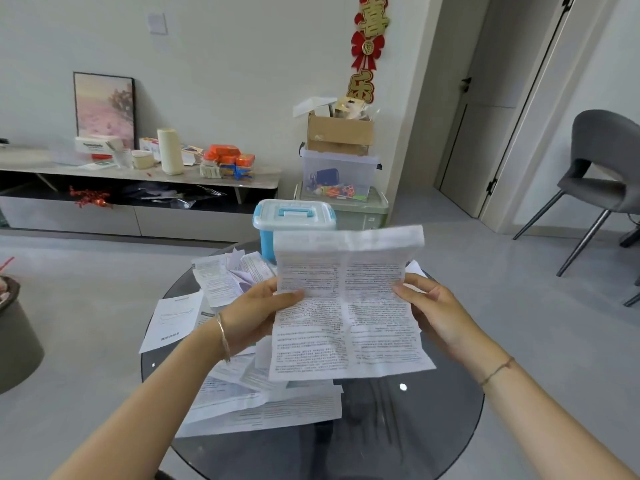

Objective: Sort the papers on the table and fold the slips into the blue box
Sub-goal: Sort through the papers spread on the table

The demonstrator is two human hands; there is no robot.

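Note:
I hold a creased printed sheet [346, 306] upright above the round dark glass table [398, 427]. My left hand [256, 317] pinches its left edge, thumb on the front. My right hand [433, 306] pinches its right edge. The sheet's top strip is bent over. Behind it stands the blue box [294, 223] with a closed white lid and blue handle, partly hidden by the sheet. A loose pile of papers [242, 396] covers the table's left half, with more slips [228, 271] heaped toward the box.
A grey stool [14, 334] stands at the left. Stacked storage bins and a cardboard box [341, 168] sit behind the table by the wall. A low cabinet [138, 202] runs along the wall. A grey chair [602, 181] is at the right.

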